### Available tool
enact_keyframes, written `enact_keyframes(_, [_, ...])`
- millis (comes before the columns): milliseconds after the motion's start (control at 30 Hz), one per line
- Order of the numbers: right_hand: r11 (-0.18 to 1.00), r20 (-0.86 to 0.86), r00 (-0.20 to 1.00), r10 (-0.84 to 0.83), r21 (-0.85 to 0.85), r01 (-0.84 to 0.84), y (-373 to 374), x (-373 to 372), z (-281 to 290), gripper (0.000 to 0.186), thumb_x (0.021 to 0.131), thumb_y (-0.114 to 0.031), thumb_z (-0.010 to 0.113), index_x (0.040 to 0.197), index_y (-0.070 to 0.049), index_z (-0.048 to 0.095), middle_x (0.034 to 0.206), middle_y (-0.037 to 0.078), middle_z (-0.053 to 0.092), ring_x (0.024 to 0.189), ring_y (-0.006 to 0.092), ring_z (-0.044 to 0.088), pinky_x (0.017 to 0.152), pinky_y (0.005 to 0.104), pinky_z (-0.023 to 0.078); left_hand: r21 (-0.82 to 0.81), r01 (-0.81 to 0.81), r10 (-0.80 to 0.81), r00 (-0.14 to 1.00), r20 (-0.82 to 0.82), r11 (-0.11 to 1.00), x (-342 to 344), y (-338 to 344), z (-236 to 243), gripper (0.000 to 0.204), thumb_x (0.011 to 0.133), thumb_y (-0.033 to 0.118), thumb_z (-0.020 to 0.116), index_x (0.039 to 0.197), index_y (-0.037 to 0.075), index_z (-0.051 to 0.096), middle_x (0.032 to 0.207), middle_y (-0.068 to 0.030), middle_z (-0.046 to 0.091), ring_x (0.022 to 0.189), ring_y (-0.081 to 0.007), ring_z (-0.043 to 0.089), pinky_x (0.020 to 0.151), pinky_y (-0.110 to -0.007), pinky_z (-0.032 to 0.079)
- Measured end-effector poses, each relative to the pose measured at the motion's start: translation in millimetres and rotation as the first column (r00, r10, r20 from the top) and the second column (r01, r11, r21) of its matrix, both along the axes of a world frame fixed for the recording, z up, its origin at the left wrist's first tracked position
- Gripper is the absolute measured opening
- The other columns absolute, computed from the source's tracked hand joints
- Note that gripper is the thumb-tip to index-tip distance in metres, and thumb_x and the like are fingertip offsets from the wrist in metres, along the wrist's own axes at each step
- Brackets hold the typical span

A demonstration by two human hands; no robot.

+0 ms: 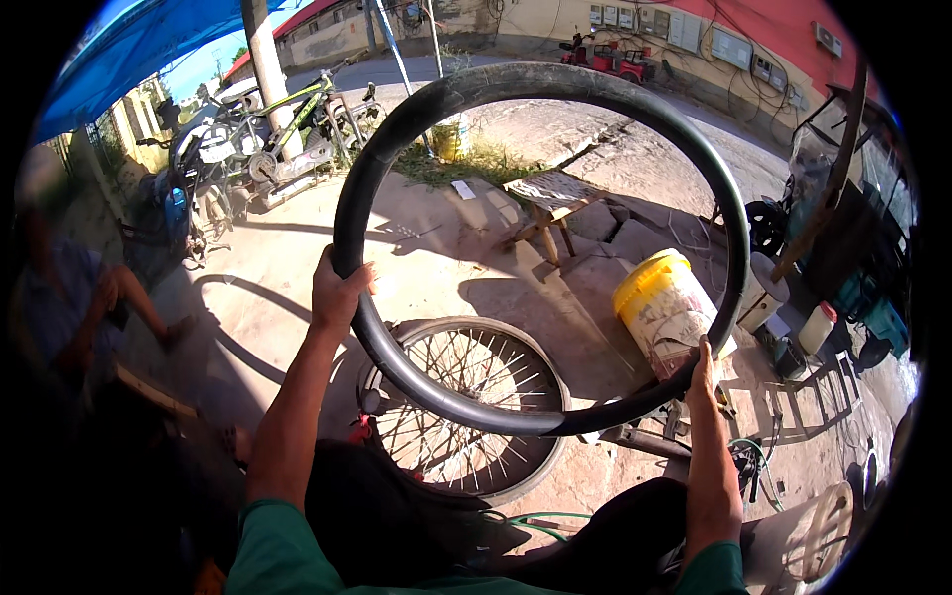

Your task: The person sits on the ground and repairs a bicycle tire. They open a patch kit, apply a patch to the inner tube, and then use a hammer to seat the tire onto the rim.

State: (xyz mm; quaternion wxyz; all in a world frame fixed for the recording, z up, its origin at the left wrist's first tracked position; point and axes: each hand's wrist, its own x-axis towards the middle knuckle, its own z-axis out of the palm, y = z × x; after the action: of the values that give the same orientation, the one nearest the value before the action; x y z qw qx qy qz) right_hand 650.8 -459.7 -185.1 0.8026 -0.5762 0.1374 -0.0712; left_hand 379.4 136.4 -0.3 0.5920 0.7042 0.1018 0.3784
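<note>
Tube [526, 84] held up in front, left grip [339, 295] wrapped round left side, right grip [701, 375] closed on lower right, lower arc blocking part of spoked wheel [456, 451], yellow-rimmed bucket [668, 305], wooden stool [555, 191] showing through, bikes [288, 139] back left

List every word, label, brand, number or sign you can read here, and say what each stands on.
None can be read.
Yellow-topped bucket: print on its side, too small and blurred.
Wall box: any markings too small.
Black inner tube: no readable lettering.
</note>
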Motion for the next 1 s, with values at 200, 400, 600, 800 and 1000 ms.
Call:
enact_keyframes(200, [0.994, 0.042, 0.997, 0.071, -0.089, -0.067, 38.7, -35.1, 55.4, 0.036, 0.090, -0.041, 0.073, 0.092, -0.009, 0.056, 0.065, 0.004, 0.054, 0.051, 0.0164, 0.054, 0.043, 0.0322, 0.047, 0.057, -0.096, 0.095, 0.995, 0.010, 0.994, 3.1, 11.4, -22.4, 0.028, 0.084, 0.008, 0.069, 0.104, -0.001, 0.052, 0.080, -0.0076, 0.062, 0.064, -0.0152, 0.062, 0.065, -0.030, 0.051])
enact_keyframes(400, [0.969, 0.415, 0.881, 0.226, -0.192, -0.159, 85.3, -71.0, 124.1, 0.031, 0.079, -0.026, 0.071, 0.101, -0.005, 0.062, 0.078, 0.007, 0.064, 0.070, 0.0176, 0.061, 0.065, 0.0334, 0.052, -0.015, -0.303, 0.303, 0.953, 0.002, 0.953, 10.8, 72.2, -90.8, 0.029, 0.084, 0.013, 0.073, 0.106, 0.002, 0.058, 0.089, -0.0040, 0.062, 0.081, -0.0151, 0.059, 0.076, -0.030, 0.048])
enact_keyframes(600, [0.762, 0.580, 0.613, 0.536, -0.645, -0.055, 105.2, -114.2, 161.1, 0.035, 0.072, -0.027, 0.074, 0.097, -0.003, 0.066, 0.090, 0.008, 0.068, 0.082, 0.0229, 0.065, 0.078, 0.0336, 0.051, -0.299, -0.338, 0.334, 0.940, -0.065, 0.892, 4.5, 133.1, -124.3, 0.023, 0.089, 0.024, 0.072, 0.102, 0.009, 0.060, 0.089, -0.0006, 0.059, 0.082, -0.0150, 0.058, 0.076, -0.029, 0.047])
enact_keyframes(800, [0.764, 0.742, 0.228, 0.631, -0.645, -0.016, 127.4, -120.8, 179.8, 0.054, 0.070, -0.040, 0.080, 0.107, -0.005, 0.062, 0.102, 0.013, 0.064, 0.094, 0.0311, 0.064, 0.083, 0.0409, 0.052, -0.566, -0.143, 0.227, 0.971, 0.081, 0.812, -22.6, 165.0, -149.0, 0.055, 0.091, 0.044, 0.072, 0.128, 0.006, 0.056, 0.126, -0.0099, 0.059, 0.122, -0.0246, 0.055, 0.114, -0.047, 0.036])
enact_keyframes(1000, [0.749, 0.741, 0.142, 0.656, -0.662, -0.003, 125.6, -133.9, 190.0, 0.045, 0.072, -0.016, 0.084, 0.110, -0.008, 0.061, 0.101, 0.010, 0.067, 0.095, 0.0271, 0.067, 0.085, 0.0376, 0.055, -0.589, -0.179, 0.251, 0.967, 0.042, 0.788, -23.1, 152.4, -136.1, 0.068, 0.093, 0.050, 0.068, 0.136, 0.002, 0.049, 0.135, -0.0134, 0.054, 0.132, -0.0259, 0.048, 0.118, -0.044, 0.030])
